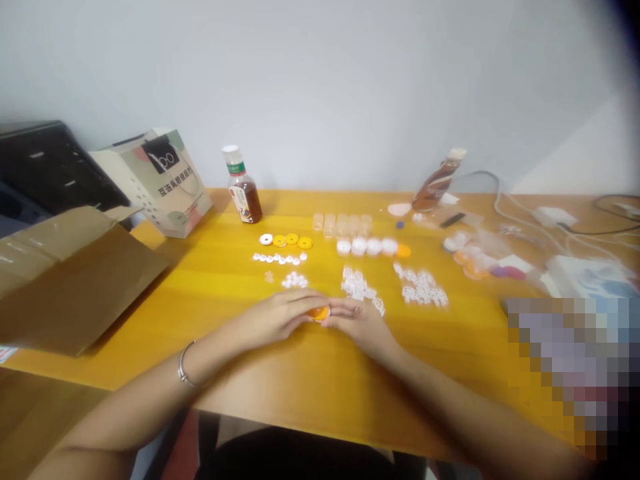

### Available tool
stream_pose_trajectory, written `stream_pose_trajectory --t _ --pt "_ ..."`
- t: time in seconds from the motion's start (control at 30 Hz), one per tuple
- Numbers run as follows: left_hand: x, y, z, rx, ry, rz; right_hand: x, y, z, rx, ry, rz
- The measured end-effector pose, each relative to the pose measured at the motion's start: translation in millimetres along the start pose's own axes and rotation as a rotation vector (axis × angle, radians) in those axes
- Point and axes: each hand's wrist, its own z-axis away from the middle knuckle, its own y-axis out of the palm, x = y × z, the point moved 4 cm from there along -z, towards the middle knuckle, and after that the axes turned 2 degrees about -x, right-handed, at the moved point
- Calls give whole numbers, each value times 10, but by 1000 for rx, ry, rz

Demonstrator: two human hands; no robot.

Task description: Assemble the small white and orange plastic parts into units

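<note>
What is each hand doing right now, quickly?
Left hand: closed, holding one side of the orange round piece.
Right hand: closed, holding its other side.

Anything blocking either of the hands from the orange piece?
Nothing visible: left hand and right hand both hold the orange piece directly. The small white pieces lie beyond the hands.

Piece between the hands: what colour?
The piece looks mostly orange; best seen in the head view, the only one.

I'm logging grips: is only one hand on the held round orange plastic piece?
No: left hand and right hand both hold the orange piece.
</note>
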Motion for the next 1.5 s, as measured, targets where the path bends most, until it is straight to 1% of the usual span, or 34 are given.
stream_pose_trajectory --t 0.13,0.37,0.53,0.8,1.07,1.17,1.3,1.4,1.5 --pt "0 -4 6 4 -9 -8 -3 1 3 2 24 -29" --pt "-20 -20 1 29 23 -1 -8 19 47 13 106 -115" --pt "-14 -37 23 25 37 -25 7 41 76 50 123 -152" --pt "-9 -12 47 -7 84 -85 11 67 96 12 152 -147" --pt "-4 -2 52 35 119 -81 32 72 104 42 169 -120" --pt "18 -3 69 15 100 -85 24 70 101 42 174 -137" --pt "47 -13 68 11 31 -58 11 64 103 54 203 -176" --pt "68 -23 41 29 -17 70 -12 73 115 96 244 -221" --pt "93 -31 14 24 -49 190 -43 79 121 139 253 -274"
